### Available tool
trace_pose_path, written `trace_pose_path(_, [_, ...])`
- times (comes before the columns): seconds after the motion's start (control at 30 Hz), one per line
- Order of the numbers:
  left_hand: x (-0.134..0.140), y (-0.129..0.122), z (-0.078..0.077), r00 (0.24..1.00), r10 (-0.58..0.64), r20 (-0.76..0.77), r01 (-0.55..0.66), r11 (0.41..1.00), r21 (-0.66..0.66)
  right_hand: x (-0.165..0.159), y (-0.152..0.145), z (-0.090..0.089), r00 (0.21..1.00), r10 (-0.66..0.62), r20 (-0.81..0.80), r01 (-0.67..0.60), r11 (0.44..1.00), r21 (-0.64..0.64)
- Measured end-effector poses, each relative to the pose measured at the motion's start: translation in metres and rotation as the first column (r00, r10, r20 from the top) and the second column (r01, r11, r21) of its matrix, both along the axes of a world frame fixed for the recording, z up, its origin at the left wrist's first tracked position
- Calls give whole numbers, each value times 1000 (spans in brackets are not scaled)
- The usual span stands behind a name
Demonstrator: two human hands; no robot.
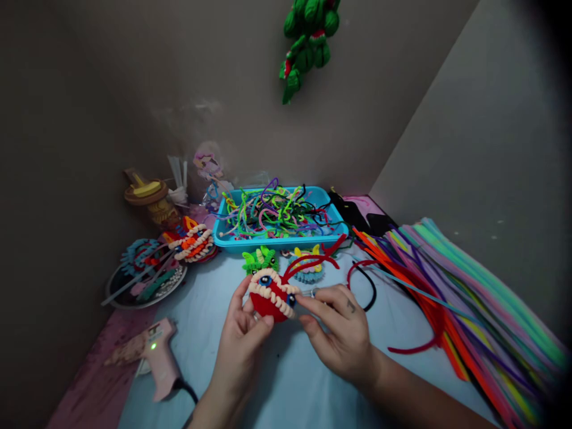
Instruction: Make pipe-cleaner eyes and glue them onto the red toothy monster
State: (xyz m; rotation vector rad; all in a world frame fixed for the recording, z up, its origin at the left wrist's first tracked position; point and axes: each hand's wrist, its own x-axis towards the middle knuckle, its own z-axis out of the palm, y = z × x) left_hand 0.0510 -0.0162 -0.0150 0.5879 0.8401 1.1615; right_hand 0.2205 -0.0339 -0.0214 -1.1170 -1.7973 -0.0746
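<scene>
My left hand (248,330) is closed around a small red figure (267,305) made of pipe cleaners, thumb in front and fingers behind. Two cream twisted bands cross it, with a blue-and-black eye (265,280) on top and another eye (292,300) at its right side. Loose red stems (313,260) stick up from its back. My right hand (342,328) has its fingers bent, the index fingertip against the right-hand eye and the thumb near the figure's lower edge. Just behind sit a green pipe-cleaner figure (260,260) and a blue-and-yellow one (308,268).
A blue tray (280,243) of tangled stem scraps stands at the back. Long coloured pipe cleaners (473,286) spread over the right side. At left lie a pink glue gun (163,357) with a green light, a metal bowl (145,304) and an orange-and-cream figure (193,241).
</scene>
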Motion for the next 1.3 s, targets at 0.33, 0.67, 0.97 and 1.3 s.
trace_pose_path(0.33, [0, 0, -2, 1000, -11, 10, 11, 1000, 12, -1, 0, 0, 1000, 23, 12, -23, 1000, -13])
trace_pose_path(0.67, [1, -1, 0, 1000, -6, -12, 6, 1000, 2, -2, -2, 0, 998, 60, -25, -61, 998, -36])
trace_pose_path(0.97, [0, 1, -2, 999, -22, 31, 22, 1000, 18, 0, 0, 4, 998, 60, -20, -60, 998, -6])
trace_pose_path(1.3, [0, 1, -5, 1000, -25, 17, 24, 999, 26, -2, -1, 4, 998, 61, 11, -61, 998, -30])
